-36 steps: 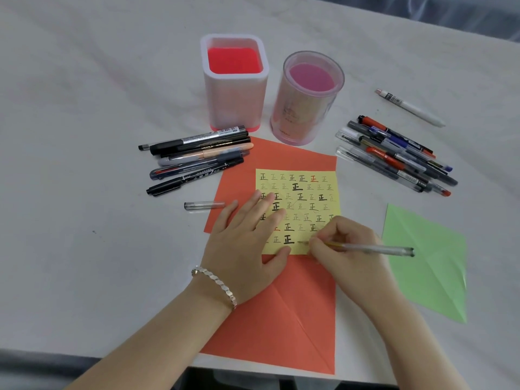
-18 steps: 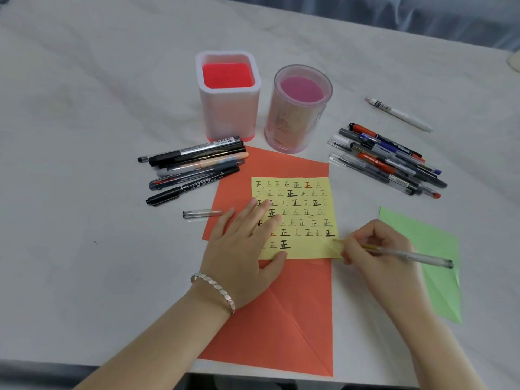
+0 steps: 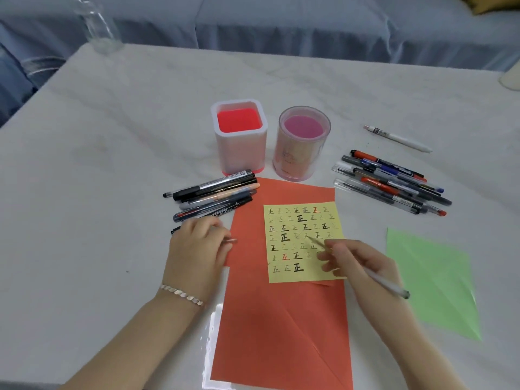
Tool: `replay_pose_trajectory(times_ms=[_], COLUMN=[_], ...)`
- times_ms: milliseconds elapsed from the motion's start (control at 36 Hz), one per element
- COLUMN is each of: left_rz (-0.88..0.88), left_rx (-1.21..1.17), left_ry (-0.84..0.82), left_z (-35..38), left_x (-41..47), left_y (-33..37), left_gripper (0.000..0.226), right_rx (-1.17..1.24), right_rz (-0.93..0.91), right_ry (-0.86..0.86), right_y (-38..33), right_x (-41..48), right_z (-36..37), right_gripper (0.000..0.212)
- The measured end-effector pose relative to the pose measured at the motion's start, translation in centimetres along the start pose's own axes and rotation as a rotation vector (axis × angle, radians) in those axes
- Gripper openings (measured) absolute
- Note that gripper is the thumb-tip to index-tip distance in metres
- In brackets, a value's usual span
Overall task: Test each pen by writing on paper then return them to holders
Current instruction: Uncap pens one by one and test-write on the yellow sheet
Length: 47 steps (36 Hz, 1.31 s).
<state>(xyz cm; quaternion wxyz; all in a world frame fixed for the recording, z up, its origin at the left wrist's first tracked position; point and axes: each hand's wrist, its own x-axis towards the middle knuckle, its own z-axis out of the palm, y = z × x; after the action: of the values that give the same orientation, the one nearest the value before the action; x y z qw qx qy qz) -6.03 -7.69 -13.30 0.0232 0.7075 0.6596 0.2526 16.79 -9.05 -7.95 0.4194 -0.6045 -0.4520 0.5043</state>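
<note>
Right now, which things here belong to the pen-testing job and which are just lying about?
Job: clear pen in right hand; clear cap in left hand; yellow note; square holder; round holder; left pen pile; right pen pile; white pen.
Lying about: green paper; orange paper; clear bottle.

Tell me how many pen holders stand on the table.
2. The square white holder stands behind the left pile of pens; the round pink holder stands to its right, by the orange paper's far edge. Both are empty; none looks hidden.
</note>
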Motion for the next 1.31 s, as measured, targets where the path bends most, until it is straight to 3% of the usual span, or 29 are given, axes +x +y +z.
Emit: replay_pose_trajectory(times_ms=[56, 139, 250, 361, 806, 972, 1111, 1194, 1306], left_rz=[0.011, -0.078, -0.22, -0.227, -0.167, -0.004, 0.101, -0.011, -0.267], left_rx=[0.009, -0.189, -0.588, -0.703, -0.737, -0.685, -0.665, -0.746, -0.921], left_ry=[-0.029, -0.091, -0.147, -0.112, -0.118, -0.122, -0.154, -0.115, -0.13], left_z=[-0.3, -1.6, -3.3, -3.9, -4.9, -4.9, -5.8, -7.3, -10.6], left_x=[0.1, 0.4, 0.2, 0.2, 0.3, 0.3, 0.2, 0.2, 0.4], left_y=[0.0, 1.5, 4.4, 5.7, 7.3, 7.2, 7.4, 7.3, 6.3], left_gripper=[0.02, 0.01, 0.026, 0.029, 0.031, 0.006, 0.016, 0.007, 0.016], right_rx=[0.018, 0.121, 0.257, 0.329, 0.278, 0.231, 0.16, 0.17, 0.16], right_rz=[0.001, 0.021, 0.003, -0.028, -0.025, -0.018, -0.079, -0.131, -0.239], right_ry=[-0.039, -0.084, -0.088, -0.043, -0.052, -0.062, -0.134, -0.174, -0.292], right_y=[-0.3, -1.1, -2.6, -4.0, -4.8, -4.8, -5.0, -5.6, -7.8], right_x=[-0.2, -0.3, -0.3, -0.5, -0.8, -0.8, -0.5, -0.4, -0.5], right_z=[0.4, 0.8, 1.1, 1.0, 0.4, 0.7, 2.2, 3.6, 6.0], right_gripper=[0.015, 0.037, 0.026, 0.03, 0.032, 0.031, 0.029, 0.028, 0.029])
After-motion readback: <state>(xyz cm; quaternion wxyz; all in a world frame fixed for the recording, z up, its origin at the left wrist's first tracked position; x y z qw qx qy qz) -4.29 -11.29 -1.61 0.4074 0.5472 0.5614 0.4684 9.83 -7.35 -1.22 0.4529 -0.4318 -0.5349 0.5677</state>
